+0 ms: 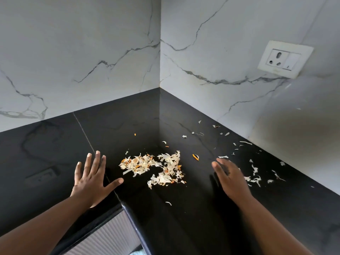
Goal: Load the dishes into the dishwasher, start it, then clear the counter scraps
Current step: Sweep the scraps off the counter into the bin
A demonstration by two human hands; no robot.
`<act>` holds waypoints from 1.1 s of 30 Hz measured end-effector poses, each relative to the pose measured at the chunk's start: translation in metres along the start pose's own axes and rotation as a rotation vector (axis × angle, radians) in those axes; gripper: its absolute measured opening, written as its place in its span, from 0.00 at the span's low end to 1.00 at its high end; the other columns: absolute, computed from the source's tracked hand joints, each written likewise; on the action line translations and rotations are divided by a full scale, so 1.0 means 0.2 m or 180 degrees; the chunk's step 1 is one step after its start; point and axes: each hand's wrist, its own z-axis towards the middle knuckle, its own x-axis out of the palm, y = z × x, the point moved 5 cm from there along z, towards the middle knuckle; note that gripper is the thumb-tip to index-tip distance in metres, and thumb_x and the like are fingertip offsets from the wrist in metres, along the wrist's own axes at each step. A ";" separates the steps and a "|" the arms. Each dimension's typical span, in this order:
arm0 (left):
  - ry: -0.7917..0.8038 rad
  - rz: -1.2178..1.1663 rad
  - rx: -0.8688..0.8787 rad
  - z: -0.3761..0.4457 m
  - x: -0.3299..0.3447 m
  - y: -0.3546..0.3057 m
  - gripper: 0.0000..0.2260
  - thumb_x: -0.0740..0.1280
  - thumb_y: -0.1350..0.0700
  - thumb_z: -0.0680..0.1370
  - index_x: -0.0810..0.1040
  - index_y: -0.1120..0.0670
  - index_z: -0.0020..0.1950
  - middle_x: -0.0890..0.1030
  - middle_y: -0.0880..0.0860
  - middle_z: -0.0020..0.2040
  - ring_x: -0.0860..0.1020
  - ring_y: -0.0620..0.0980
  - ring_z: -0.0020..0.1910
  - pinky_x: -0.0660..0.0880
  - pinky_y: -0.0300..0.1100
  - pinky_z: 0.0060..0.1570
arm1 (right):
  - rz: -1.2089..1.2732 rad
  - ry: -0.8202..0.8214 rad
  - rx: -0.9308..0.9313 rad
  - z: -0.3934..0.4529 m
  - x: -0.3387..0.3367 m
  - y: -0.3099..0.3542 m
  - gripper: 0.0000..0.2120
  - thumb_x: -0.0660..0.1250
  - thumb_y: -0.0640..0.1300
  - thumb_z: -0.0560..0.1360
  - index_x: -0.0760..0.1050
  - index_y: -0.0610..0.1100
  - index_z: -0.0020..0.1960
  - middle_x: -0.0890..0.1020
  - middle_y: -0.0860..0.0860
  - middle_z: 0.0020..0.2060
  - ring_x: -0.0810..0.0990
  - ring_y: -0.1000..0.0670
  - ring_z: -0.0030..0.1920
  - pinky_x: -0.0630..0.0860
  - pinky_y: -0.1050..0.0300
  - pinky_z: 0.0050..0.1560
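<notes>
- We see our left hand [93, 178] spread wide, fingers straight and fanned, thumb stuck out toward the scrap pile [154, 167]; it holds nothing and lies low over the black counter [55, 144], just left of the pile, though we cannot tell if the palm presses down.
- Our right hand [230, 178] is on the other side of the pile, fingers straight and held together, turned edge-on with the fingertips toward the back; it holds nothing, and its motion blur hides whether it touches the counter.
- The two hands are well apart, with the pile between them.
- The pile itself is pale peelings mixed with orange bits, gathered near the counter's front edge.
- Loose scraps [255, 176] lie scattered right of the pile, beyond our right hand, along the marble wall [230, 52].
- A white wall socket [285, 58] sits on that wall, above and right of the pile.
</notes>
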 end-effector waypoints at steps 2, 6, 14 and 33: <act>-0.0259 -0.0114 0.0195 -0.03 -0.04 -0.10 0.53 0.35 0.20 0.65 0.45 0.56 0.79 0.36 0.50 0.77 0.30 0.49 0.75 0.31 0.52 0.72 | -0.0511 0.0023 -0.0078 -0.01 -0.11 -0.11 0.37 0.54 0.73 0.70 0.76 0.46 0.64 0.79 0.48 0.61 0.74 0.47 0.65 0.69 0.48 0.66; -0.0405 -0.0106 0.0966 -0.15 -0.05 -0.51 0.46 0.45 0.24 0.73 0.51 0.57 0.78 0.48 0.55 0.79 0.39 0.52 0.77 0.35 0.52 0.73 | -0.1419 0.0026 -0.0020 -0.02 -0.31 -0.32 0.36 0.50 0.73 0.70 0.73 0.50 0.65 0.77 0.50 0.62 0.74 0.48 0.64 0.70 0.46 0.65; -0.0357 -0.0341 0.1107 -0.34 0.08 -0.95 0.40 0.48 0.29 0.77 0.55 0.58 0.78 0.51 0.55 0.79 0.46 0.54 0.78 0.42 0.53 0.73 | -0.1975 0.0005 0.0825 -0.01 -0.60 -0.67 0.48 0.52 0.78 0.66 0.57 0.48 0.76 0.60 0.45 0.75 0.57 0.43 0.75 0.56 0.42 0.73; -0.0031 -0.0536 0.0647 -0.30 0.09 -0.95 0.49 0.36 0.22 0.68 0.40 0.54 0.78 0.35 0.48 0.77 0.30 0.46 0.75 0.28 0.47 0.72 | -0.1563 0.0647 -0.0036 0.25 -0.49 -0.61 0.60 0.56 0.81 0.60 0.52 0.41 0.77 0.58 0.43 0.76 0.55 0.45 0.76 0.51 0.51 0.75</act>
